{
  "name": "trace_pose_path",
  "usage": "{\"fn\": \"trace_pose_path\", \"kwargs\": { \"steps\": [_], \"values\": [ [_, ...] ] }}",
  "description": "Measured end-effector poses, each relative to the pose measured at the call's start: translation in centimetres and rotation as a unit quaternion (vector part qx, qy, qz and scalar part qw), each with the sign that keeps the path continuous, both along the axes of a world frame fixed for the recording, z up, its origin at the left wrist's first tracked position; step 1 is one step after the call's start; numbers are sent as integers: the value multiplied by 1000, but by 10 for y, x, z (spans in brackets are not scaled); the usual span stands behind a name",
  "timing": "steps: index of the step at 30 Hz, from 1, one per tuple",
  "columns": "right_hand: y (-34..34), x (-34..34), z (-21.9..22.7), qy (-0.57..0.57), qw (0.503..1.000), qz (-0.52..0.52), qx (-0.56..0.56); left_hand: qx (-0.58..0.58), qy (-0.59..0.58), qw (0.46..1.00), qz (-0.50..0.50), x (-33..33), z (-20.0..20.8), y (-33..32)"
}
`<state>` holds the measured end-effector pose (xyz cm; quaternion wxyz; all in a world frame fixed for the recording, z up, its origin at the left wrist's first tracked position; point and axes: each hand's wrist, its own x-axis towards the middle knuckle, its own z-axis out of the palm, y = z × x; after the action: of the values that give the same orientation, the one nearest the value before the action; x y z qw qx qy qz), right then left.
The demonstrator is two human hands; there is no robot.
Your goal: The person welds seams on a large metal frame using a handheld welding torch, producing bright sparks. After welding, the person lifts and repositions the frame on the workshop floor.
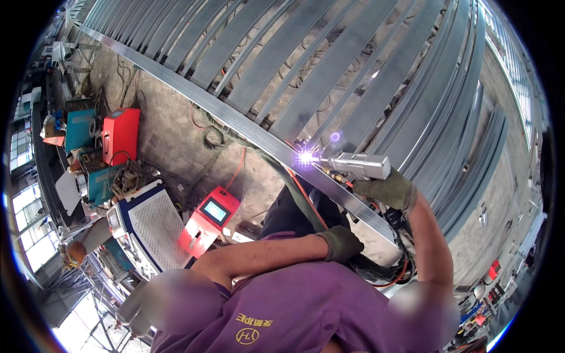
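Light, violet-white and glaring, flares on the long metal rail (pixel 262 136) in the head view, at the tip of a grey welding gun (pixel 362 165). That gun lies across the rail's right-hand stretch, its nozzle pointing left. The right hand (pixel 385 190), in a green glove, is closed around the rear of the gun, just above the rail. Well apart from it, the left hand (pixel 341 243), gloved alike, is curled on the near side of the rail, in front of the purple shirt (pixel 294 300). A green hose (pixel 305 206) runs from the rail down to this glove; whether the fingers grip it, I cannot tell.

Flat grey slats (pixel 338 67) reach away from the rail's far side in a row. On its near side, to the left, stand a red box with a lit screen (pixel 215 210), a white cabinet with blue edges (pixel 156 223) and a red case (pixel 120 135), on the concrete floor (pixel 168 132) or among other gear.
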<state>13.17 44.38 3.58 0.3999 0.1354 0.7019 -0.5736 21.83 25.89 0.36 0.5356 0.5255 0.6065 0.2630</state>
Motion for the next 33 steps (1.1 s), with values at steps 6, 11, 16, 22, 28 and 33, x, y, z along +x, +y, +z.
{"fn": "trace_pose_path", "kwargs": {
  "steps": [6,11,16,22,28,33],
  "values": [
    [-3,-7,16,1,999,21,34,-16,10,999,30,3,-2,-3],
    [-2,-14,29,-71,997,6,30,-40,23,997,61,11,1,2],
    [7,-15,27,-43,999,14,24,-48,25,990,133,23,6,4],
    [55,4,4,70,997,-15,-22,-85,47,978,186,51,-6,22],
    [108,19,13,31,999,-15,-21,-71,7,962,265,97,-7,68],
    [125,30,19,34,998,-3,-61,-33,38,963,267,137,-25,106]
  ]
}}
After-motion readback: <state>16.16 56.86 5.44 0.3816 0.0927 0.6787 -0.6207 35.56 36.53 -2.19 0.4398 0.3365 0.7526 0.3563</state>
